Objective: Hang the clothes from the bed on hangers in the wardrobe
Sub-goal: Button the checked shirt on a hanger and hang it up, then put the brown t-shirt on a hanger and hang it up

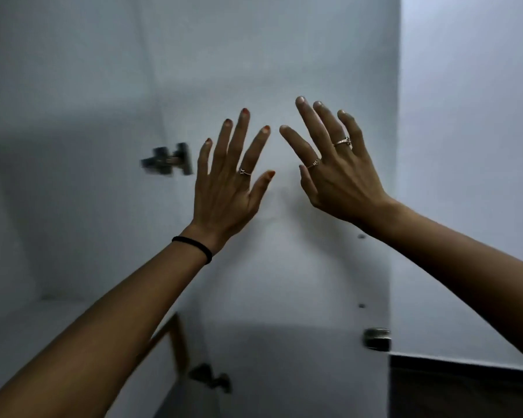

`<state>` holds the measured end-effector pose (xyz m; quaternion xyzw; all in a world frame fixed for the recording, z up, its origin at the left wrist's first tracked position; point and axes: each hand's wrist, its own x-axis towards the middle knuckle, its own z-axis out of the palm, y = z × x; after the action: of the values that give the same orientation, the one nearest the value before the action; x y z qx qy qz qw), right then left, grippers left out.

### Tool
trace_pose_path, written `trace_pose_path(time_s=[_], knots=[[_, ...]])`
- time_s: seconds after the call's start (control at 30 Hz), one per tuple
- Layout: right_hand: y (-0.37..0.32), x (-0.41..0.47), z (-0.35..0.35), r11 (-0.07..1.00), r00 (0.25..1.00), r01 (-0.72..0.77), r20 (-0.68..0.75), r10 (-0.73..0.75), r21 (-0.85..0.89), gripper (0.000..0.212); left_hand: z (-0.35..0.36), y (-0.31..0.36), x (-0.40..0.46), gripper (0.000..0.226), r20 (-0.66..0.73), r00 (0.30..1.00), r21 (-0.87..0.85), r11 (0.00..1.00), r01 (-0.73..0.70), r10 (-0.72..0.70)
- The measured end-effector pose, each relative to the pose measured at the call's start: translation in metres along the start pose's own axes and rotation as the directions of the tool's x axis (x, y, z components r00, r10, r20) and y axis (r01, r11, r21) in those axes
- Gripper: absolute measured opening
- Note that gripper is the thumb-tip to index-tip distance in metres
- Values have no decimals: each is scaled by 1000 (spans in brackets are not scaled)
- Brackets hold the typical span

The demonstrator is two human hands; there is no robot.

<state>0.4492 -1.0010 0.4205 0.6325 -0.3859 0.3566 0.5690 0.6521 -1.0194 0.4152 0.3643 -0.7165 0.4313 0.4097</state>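
Left hand (224, 188) and right hand (332, 170) raised, fingers spread, grasping nothing, before white wardrobe (284, 282) panel; blurred metal hinge (168, 160) beside left fingers.

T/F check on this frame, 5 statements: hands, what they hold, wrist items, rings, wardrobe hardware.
1. Both hands are raised with fingers spread. True: left hand, right hand.
2. The left hand holds a hanger. False: it holds nothing; no hanger or garment is in view.
3. A black band sits on the left wrist. True.
4. Only the left hand wears rings. False: the right hand also wears rings.
5. A metal hinge shows on the white panel left of the hands. True, though blurred.
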Motion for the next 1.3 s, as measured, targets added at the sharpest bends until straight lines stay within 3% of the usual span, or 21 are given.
trace_pose_path(time_s=[0.1,0.27,0.47,0.67,0.93,1.07,1.3], knots=[[76,-54,-27,991,999,-42,17,45,-125,69,30,95,33,57,-109,988,-151,981,-124,108],[182,-139,-80,957,983,-103,119,139,-270,68,64,251,73,58,-244,959,-383,893,-234,146],[307,-252,-166,852,905,-111,302,300,-512,77,95,449,105,59,-170,974,-585,780,-221,148],[374,-355,-258,729,773,-107,405,489,-676,81,109,604,105,57,-121,947,-697,654,-294,297],[418,-456,-356,463,505,-100,356,786,-881,77,94,788,99,55,-180,860,-867,336,-368,478],[439,-503,-378,373,353,-55,331,875,-926,79,98,865,89,57,-208,784,-884,231,-407,585],[479,-585,-411,227,13,52,228,974,-973,88,161,969,78,59,-274,631,-866,99,-490,725]])
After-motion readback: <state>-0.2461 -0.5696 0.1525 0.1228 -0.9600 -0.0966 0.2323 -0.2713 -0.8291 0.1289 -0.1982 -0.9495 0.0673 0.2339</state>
